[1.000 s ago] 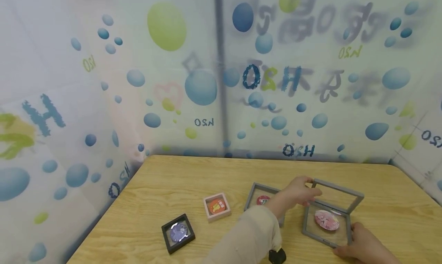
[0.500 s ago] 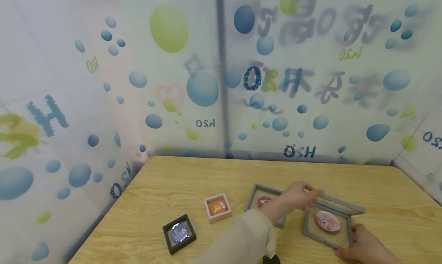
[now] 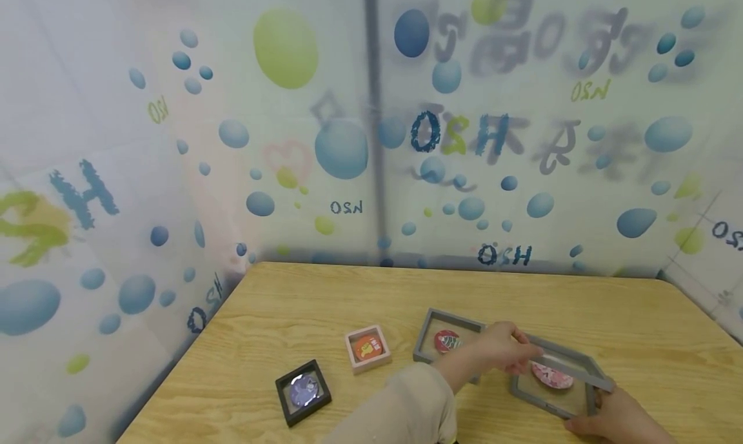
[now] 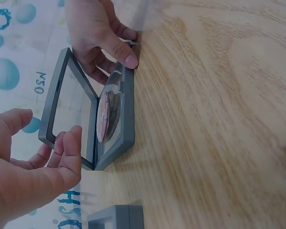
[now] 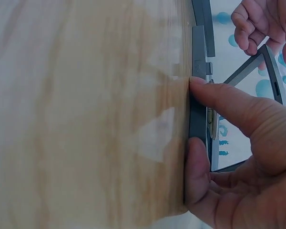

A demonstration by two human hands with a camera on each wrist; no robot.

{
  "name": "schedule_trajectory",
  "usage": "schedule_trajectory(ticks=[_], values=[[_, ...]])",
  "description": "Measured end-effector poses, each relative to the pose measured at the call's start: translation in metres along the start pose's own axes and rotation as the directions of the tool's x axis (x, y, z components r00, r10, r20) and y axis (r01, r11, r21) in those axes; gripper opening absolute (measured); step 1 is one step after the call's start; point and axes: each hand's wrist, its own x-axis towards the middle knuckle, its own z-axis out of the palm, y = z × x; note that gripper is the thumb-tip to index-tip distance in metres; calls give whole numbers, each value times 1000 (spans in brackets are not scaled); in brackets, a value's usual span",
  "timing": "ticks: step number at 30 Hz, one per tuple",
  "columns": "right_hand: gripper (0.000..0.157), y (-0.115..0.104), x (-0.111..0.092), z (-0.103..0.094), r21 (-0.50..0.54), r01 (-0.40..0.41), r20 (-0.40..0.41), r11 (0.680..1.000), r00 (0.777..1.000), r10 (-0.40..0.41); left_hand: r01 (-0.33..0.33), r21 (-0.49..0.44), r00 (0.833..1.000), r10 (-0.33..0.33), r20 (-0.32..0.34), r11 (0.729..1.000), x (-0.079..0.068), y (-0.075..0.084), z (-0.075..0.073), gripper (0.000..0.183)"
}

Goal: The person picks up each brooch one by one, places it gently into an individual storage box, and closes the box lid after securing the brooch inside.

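A hinged grey display frame stands partly folded, with an oval pink badge on the clear film of its lower half. My left hand is at the raised lid; its fingers touch the lid's outer side near a corner, and the thumb is held away. At the frame's near right corner my right hand grips the lower half, thumb along the front edge and fingers at the side. In the head view the lid covers part of the badge.
Left of it lies another grey frame with a red badge, partly behind my left arm. Farther left are a pink frame with an orange badge and a black frame with a purple one. Printed curtains enclose the wooden table.
The lid has swung from steeply raised down over the lower half, toward the person. My left hand has moved down with it, while my right hand keeps its grip at the corner.
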Motion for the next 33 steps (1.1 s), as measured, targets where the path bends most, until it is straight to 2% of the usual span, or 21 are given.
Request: schedule_trajectory(ticks=[5,11,16,19,22,29,31,33], values=[[93,1,-1,0,15,-3,-2,1000,1000,3,3,-21,1000,-3,7,1000,0,-1,1,15],[86,2,-4,0,100,0,-18,995,1000,2,7,-11,1000,-7,-29,1000,-3,-1,3,15],[87,2,-6,-1,122,-44,0,992,999,45,11,-8,1000,-11,-21,1000,-5,-4,3,16],[91,3,-7,-1,112,-82,10,990,997,81,9,43,1000,-9,-12,999,-5,-7,4,19],[90,5,-6,-1,129,-95,16,987,996,93,3,132,1000,-3,-2,991,-6,-9,6,22],[97,13,-1,0,152,-110,47,982,993,104,-16,312,1000,18,-2,950,-8,-11,11,22],[98,13,0,-1,159,-107,52,981,994,100,-29,384,999,38,-16,923,-7,-12,14,26],[96,13,0,-1,166,-101,51,981,994,94,-19,487,998,44,-41,873,-7,-14,18,27]])
